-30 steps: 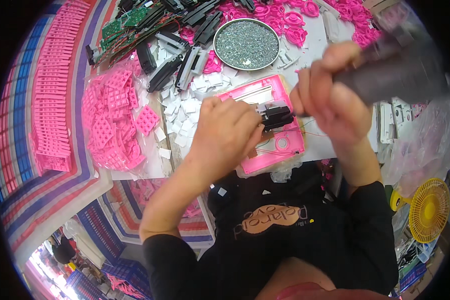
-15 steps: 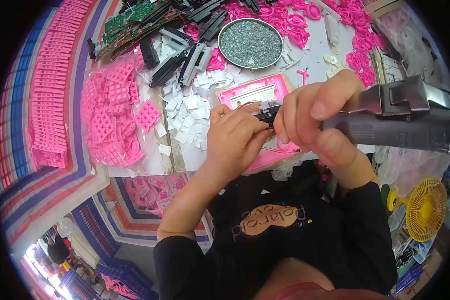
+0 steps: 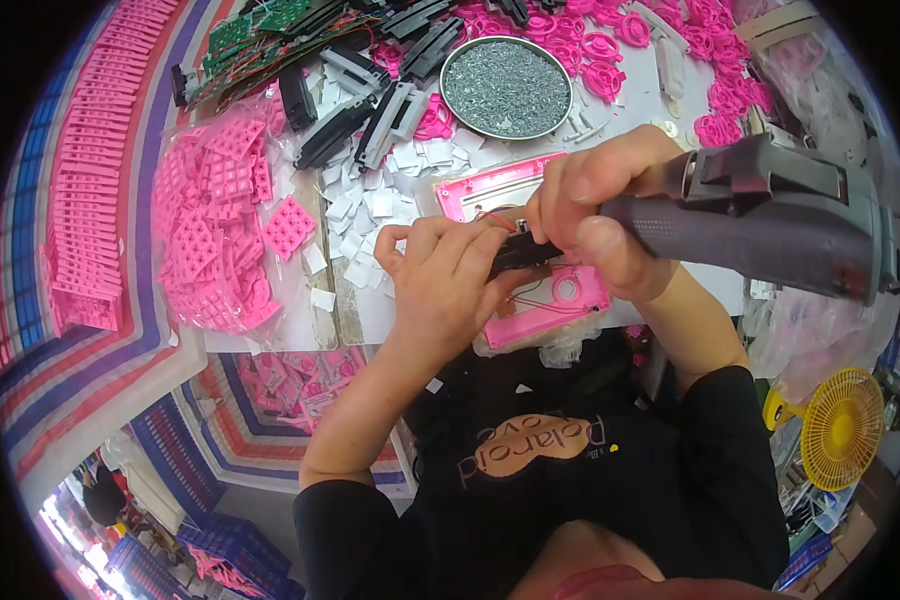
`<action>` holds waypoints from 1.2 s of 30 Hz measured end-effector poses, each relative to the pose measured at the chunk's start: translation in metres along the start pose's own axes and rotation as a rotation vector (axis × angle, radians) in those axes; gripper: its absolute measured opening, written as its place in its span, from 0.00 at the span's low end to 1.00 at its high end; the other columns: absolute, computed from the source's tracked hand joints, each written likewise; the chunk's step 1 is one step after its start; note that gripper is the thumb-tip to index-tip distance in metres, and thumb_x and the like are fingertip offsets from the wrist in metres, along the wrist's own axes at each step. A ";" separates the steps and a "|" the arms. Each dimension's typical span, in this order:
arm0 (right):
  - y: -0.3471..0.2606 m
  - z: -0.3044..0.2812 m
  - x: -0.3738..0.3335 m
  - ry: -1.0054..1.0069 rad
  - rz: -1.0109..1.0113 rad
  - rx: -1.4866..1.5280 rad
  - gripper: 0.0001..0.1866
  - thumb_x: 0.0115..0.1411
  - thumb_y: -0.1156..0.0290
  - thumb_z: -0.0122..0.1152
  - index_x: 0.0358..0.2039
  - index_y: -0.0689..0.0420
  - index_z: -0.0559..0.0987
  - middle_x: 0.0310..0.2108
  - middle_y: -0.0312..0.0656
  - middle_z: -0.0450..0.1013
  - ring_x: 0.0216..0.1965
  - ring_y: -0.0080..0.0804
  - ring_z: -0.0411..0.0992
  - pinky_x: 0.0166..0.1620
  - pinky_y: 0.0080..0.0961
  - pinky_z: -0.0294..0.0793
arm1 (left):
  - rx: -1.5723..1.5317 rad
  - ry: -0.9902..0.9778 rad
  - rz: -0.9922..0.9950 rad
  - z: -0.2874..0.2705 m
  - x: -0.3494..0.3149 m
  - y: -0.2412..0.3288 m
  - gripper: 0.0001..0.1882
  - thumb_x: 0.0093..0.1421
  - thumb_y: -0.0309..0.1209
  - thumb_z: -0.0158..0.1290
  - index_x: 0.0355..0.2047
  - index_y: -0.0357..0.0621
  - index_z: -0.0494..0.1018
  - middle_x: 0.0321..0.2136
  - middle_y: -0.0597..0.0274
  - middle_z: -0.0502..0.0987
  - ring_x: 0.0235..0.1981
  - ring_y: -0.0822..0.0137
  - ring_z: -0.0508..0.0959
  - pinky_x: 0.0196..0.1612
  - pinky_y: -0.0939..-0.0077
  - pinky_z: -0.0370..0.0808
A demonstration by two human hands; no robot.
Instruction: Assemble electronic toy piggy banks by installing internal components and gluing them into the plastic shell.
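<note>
Module (image 3: 526,253) lies between left fingers (image 3: 468,243) grasping it and right fingers (image 3: 562,203) clasping a tool (image 3: 745,222).

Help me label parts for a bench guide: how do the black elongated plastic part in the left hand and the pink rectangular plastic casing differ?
Colour: the black elongated plastic part is dark; the pink rectangular plastic casing is bright.
Size: the part is narrow; the casing is broader.
Pose: the left hand holds the part; the casing lies flat below.
Shared: the hands partly hide both.
</note>
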State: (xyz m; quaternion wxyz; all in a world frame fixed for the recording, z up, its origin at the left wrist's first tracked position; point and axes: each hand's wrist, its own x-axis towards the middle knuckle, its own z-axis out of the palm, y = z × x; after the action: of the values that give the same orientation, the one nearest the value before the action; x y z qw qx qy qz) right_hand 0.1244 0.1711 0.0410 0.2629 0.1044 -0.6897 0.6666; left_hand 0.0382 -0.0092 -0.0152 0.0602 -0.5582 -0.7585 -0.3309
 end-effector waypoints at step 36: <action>-0.001 -0.013 0.014 0.049 -0.044 0.035 0.16 0.66 0.67 0.58 0.50 0.57 0.66 0.16 0.33 0.61 0.18 0.22 0.60 0.26 0.27 0.67 | 0.009 -0.021 -0.049 -0.004 0.045 -0.011 0.18 0.50 0.41 0.67 0.39 0.51 0.77 0.36 0.67 0.77 0.42 0.62 0.73 0.49 0.58 0.56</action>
State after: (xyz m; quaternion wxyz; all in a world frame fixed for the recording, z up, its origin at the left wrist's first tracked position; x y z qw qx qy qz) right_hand 0.1158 0.1862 0.0488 0.2923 0.1078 -0.6690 0.6748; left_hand 0.0107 0.0233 0.0036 0.0467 -0.5424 -0.7742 -0.3230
